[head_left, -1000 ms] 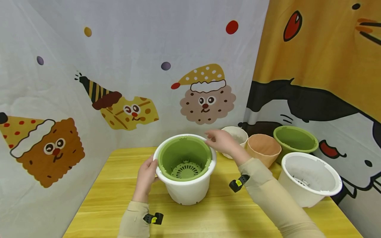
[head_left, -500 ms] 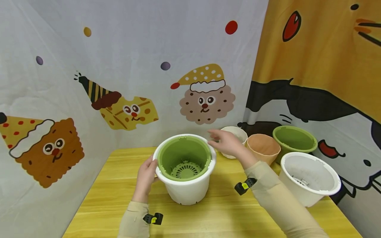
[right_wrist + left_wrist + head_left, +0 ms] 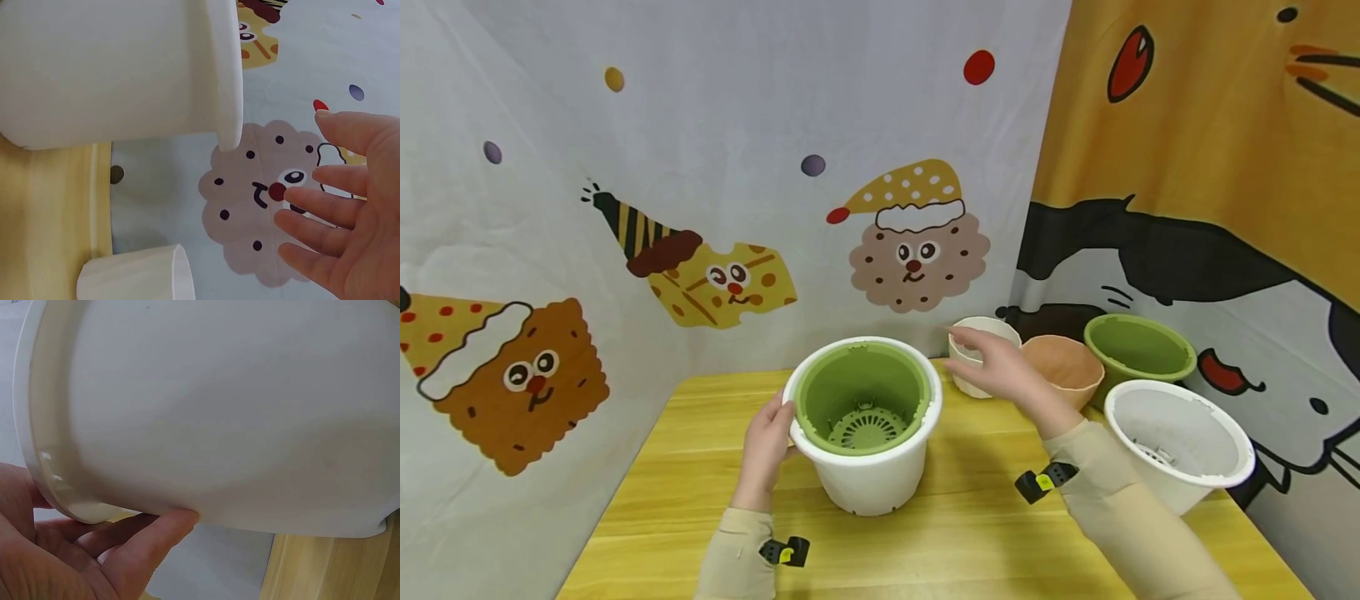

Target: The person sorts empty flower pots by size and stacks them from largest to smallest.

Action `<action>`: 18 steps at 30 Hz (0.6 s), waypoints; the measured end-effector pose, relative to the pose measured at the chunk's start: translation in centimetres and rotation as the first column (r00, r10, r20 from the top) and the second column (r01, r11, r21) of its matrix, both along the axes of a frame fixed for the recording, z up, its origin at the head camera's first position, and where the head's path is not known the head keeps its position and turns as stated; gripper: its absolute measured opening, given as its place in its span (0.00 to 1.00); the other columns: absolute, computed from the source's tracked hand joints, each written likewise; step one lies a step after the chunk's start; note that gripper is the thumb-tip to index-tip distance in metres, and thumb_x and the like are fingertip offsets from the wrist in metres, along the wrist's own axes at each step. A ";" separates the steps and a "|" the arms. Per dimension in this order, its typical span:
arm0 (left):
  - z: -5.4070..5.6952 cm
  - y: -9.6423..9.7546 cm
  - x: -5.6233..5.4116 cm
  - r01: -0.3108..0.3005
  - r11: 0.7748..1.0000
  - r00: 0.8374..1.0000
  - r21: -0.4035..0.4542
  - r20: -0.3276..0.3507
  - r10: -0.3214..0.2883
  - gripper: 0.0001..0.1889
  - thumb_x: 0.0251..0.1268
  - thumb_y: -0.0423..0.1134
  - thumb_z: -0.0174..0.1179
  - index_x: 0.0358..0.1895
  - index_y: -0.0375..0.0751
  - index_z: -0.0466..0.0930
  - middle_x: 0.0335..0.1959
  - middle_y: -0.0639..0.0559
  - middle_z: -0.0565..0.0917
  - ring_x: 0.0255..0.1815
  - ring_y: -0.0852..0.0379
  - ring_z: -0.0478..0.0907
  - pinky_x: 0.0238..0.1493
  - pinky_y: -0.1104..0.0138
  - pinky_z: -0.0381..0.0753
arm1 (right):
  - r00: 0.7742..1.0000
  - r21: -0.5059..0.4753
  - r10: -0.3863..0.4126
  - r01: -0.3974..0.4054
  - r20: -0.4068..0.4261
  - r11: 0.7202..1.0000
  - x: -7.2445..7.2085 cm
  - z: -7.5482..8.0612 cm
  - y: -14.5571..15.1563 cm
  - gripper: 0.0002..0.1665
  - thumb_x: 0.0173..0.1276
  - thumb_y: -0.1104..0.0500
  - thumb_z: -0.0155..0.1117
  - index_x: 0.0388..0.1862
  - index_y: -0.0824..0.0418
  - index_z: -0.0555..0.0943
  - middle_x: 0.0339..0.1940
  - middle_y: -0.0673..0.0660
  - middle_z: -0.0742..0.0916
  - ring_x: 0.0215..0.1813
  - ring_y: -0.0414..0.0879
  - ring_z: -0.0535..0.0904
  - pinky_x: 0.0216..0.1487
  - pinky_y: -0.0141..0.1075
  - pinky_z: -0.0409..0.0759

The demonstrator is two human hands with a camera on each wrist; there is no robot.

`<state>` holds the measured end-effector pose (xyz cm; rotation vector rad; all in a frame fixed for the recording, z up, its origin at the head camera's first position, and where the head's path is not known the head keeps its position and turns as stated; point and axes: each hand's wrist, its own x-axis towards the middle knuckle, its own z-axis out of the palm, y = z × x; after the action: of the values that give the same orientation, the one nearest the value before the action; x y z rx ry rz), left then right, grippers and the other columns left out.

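A white flower pot (image 3: 868, 483) stands on the wooden table in the head view, with a green flower pot (image 3: 861, 375) nested inside it. Slots pierce the green pot's floor. My left hand (image 3: 765, 446) grips the white pot's rim on its left side, thumb over the edge. In the left wrist view, this hand's fingers (image 3: 156, 550) press under the rim against the outer wall. My right hand (image 3: 1000, 371) is in the air to the right of the nested pots, holding nothing. The right wrist view shows its fingers (image 3: 319, 231) spread and apart from the white rim.
Along the table's right side stand a cream pot (image 3: 1000, 327), a peach pot (image 3: 1060, 360), another green pot (image 3: 1138, 346) and a wide white pot (image 3: 1180, 437). A printed cartoon curtain (image 3: 737, 100) hangs behind the table (image 3: 685, 500).
My right hand has moved away from the nested pots' rim toward the right, its fingers spreading. The left hand keeps its grip, and the pots have stayed in place.
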<state>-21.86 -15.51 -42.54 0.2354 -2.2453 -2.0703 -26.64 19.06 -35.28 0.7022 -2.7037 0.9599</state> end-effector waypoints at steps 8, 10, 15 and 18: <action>0.2 0.0 0.3 0.005 1.000 1.000 0.002 -0.002 -0.005 0.27 0.78 0.43 0.47 0.75 0.38 0.62 0.67 0.31 0.71 0.37 0.57 0.81 0.40 0.57 0.87 | 0.995 -0.071 -0.034 0.041 0.090 0.997 1.1 -0.2 1.6 0.37 0.70 0.53 0.66 0.71 0.69 0.68 0.67 0.69 0.76 0.66 0.65 0.71 0.67 0.59 0.67; 0.2 0.0 0.3 0.005 1.000 1.000 0.002 -0.002 -0.005 0.27 0.78 0.43 0.47 0.75 0.37 0.62 0.67 0.31 0.71 0.37 0.56 0.81 0.39 0.57 0.87 | 0.994 -0.076 -0.046 0.053 0.098 0.996 1.3 -0.2 2.0 0.37 0.70 0.52 0.66 0.72 0.68 0.67 0.67 0.69 0.75 0.67 0.64 0.70 0.67 0.59 0.66; 0.2 0.0 0.2 0.005 1.000 1.000 0.003 -0.005 -0.005 0.26 0.78 0.43 0.47 0.74 0.37 0.63 0.67 0.33 0.71 0.37 0.55 0.81 0.38 0.59 0.87 | 0.995 -0.032 -0.085 0.086 0.054 0.996 2.2 -0.3 3.2 0.39 0.70 0.50 0.66 0.73 0.67 0.66 0.67 0.68 0.76 0.66 0.65 0.71 0.66 0.61 0.67; 0.2 0.0 0.2 0.005 1.000 1.000 0.007 -0.007 -0.005 0.26 0.78 0.42 0.47 0.74 0.38 0.64 0.67 0.33 0.72 0.38 0.55 0.81 0.37 0.60 0.87 | 0.994 -0.002 -0.108 0.108 0.028 0.994 2.9 -0.3 4.0 0.39 0.70 0.52 0.66 0.73 0.68 0.65 0.65 0.70 0.77 0.64 0.66 0.72 0.66 0.62 0.66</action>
<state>-21.70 -15.49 -42.33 0.2227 -2.2372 -2.0785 -23.72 23.02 -35.58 0.5399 -2.7311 0.9556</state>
